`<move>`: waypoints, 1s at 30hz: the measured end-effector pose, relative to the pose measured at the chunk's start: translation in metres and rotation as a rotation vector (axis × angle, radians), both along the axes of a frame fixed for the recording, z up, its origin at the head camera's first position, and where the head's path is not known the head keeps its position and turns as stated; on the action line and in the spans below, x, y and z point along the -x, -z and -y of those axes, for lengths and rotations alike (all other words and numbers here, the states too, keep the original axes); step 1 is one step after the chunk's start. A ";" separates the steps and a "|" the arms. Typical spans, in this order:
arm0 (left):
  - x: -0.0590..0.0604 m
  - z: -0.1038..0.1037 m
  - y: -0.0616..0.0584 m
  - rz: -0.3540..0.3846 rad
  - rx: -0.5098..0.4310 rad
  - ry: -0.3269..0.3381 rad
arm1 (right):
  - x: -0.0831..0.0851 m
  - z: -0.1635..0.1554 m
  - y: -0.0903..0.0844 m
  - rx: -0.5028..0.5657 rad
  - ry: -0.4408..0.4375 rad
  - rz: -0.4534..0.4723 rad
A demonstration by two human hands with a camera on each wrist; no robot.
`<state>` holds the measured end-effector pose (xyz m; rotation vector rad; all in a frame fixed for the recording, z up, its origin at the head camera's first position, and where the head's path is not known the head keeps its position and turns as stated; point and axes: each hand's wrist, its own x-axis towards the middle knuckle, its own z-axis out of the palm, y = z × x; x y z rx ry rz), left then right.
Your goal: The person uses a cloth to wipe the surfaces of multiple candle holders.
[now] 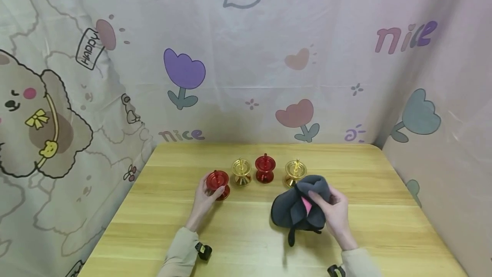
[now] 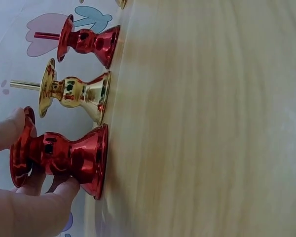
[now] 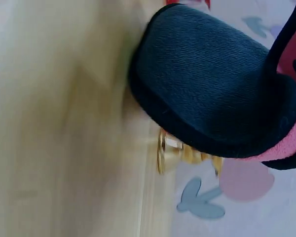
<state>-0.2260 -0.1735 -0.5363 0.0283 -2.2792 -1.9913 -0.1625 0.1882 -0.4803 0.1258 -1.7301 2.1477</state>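
My left hand [image 1: 203, 199] grips a shiny red candle holder [image 1: 218, 180] with a spike in its dish, the leftmost of the row. In the left wrist view, the thumb lies at the dish rim and fingers curl beneath the stem of this red candle holder [image 2: 84, 160], which stands upright. At the right, my right hand [image 1: 337, 213] pinches a folded dark grey cloth [image 1: 283, 210] with black edging, a dangling black loop and a bit of pink. This cloth [image 3: 202, 74] fills much of the right wrist view and hides most of that hand.
Behind, a gold candle holder [image 1: 241, 170], another red one [image 1: 265, 166] and a second gold one [image 1: 295, 170] stand in a row on the wooden table [image 1: 161, 221]. The cloth is close in front of the right gold one. A printed curtain [image 1: 246, 54] hangs beyond the table's back edge.
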 end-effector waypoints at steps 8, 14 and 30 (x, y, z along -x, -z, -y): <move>0.003 -0.001 -0.002 -0.001 0.016 0.010 | 0.022 -0.049 -0.011 0.075 0.009 0.230; 0.004 -0.001 -0.004 0.024 0.005 0.009 | 0.040 -0.088 -0.010 -0.124 -0.026 0.390; 0.008 0.001 -0.004 0.034 0.012 0.039 | 0.066 -0.139 0.029 -0.839 0.005 0.560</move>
